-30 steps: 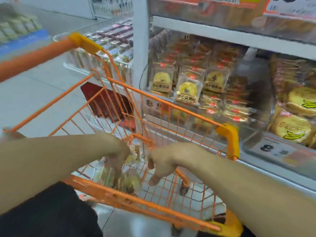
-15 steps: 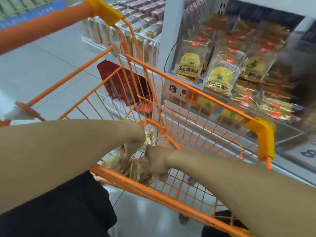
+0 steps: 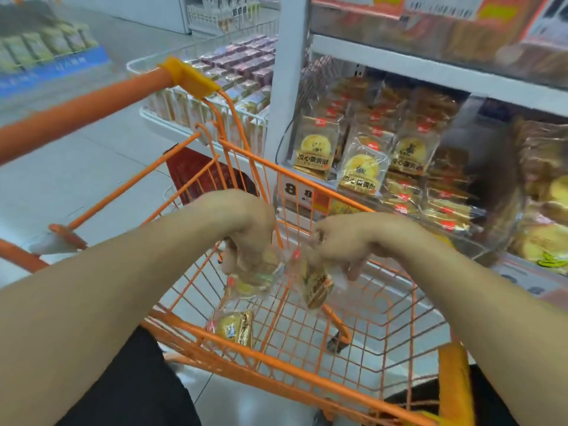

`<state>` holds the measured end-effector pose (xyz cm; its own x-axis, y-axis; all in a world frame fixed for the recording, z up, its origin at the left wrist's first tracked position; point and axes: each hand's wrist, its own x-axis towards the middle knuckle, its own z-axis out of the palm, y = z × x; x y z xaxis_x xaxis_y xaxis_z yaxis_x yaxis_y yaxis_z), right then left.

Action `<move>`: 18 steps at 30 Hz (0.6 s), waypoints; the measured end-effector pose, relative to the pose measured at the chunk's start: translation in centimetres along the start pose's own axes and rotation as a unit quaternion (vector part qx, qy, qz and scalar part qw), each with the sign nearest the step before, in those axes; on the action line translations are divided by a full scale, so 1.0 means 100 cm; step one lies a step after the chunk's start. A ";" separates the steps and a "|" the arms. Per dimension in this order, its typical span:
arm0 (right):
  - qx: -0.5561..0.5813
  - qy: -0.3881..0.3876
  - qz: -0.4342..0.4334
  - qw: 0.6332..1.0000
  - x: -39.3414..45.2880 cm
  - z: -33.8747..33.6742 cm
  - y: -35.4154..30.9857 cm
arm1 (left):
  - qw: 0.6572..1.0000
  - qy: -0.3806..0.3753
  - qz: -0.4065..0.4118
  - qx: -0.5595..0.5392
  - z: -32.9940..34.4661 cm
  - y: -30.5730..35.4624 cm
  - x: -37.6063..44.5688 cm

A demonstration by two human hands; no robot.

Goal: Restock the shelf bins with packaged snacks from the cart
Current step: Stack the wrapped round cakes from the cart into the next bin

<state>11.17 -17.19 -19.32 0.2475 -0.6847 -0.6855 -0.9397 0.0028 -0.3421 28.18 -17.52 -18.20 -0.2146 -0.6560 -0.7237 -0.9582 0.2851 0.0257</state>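
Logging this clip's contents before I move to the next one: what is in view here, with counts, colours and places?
shopping cart: one, orange wire, in front of the person, beside the shelf.
loose snack packet: one, clear wrap with yellow pastry, lying in the cart's basket.
held snack packets: several, clear with yellow and brown pastry, above the basket; exact count unclear.
shelf bin: one clear bin, right of the cart, holding many yellow-label pastry packets.
price tag: one, white with dark digits, on the bin's front.
red basket: one, on the floor beyond the cart.
left hand: grips packets.
right hand: grips a packet.
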 end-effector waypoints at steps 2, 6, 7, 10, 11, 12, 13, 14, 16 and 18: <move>0.109 0.051 -0.017 0.993 -0.026 -0.010 0.014 | 0.992 0.054 0.061 -0.101 -0.005 -0.008 -0.022; 0.309 0.151 -0.076 0.936 -0.062 -0.006 0.040 | 0.913 0.217 0.160 -0.307 -0.002 -0.007 -0.033; 0.356 0.178 -0.089 0.913 -0.066 -0.004 0.043 | 0.887 0.265 0.180 -0.334 0.003 -0.004 -0.034; 0.438 0.258 -0.101 0.855 -0.069 0.001 0.047 | 0.816 0.331 0.217 -0.422 0.013 0.002 -0.032; 0.463 0.275 -0.101 0.837 -0.068 0.002 0.048 | 0.802 0.337 0.232 -0.436 0.013 0.004 -0.031; 0.490 0.281 -0.100 0.819 -0.067 0.003 0.050 | 0.792 0.332 0.245 -0.449 0.013 0.004 -0.029; 0.516 0.279 -0.101 0.803 -0.066 0.004 0.053 | 0.781 0.323 0.257 -0.469 0.012 0.005 -0.028; 0.539 0.274 -0.102 0.790 -0.065 0.005 0.055 | 0.765 0.312 0.270 -0.494 0.011 0.006 -0.027; 0.572 0.269 -0.107 0.767 -0.063 0.007 0.060 | 0.712 0.286 0.275 -0.579 0.008 0.010 -0.028; 0.598 0.266 -0.119 0.747 -0.061 0.008 0.065 | 0.677 0.305 0.253 -0.620 0.008 0.013 -0.027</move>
<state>3.74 -12.41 -17.91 -0.0540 -0.9611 -0.2710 0.0775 0.2665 -0.9607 27.72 -14.78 -16.75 -0.2512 -0.9679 0.0042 -0.0738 0.0235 0.9970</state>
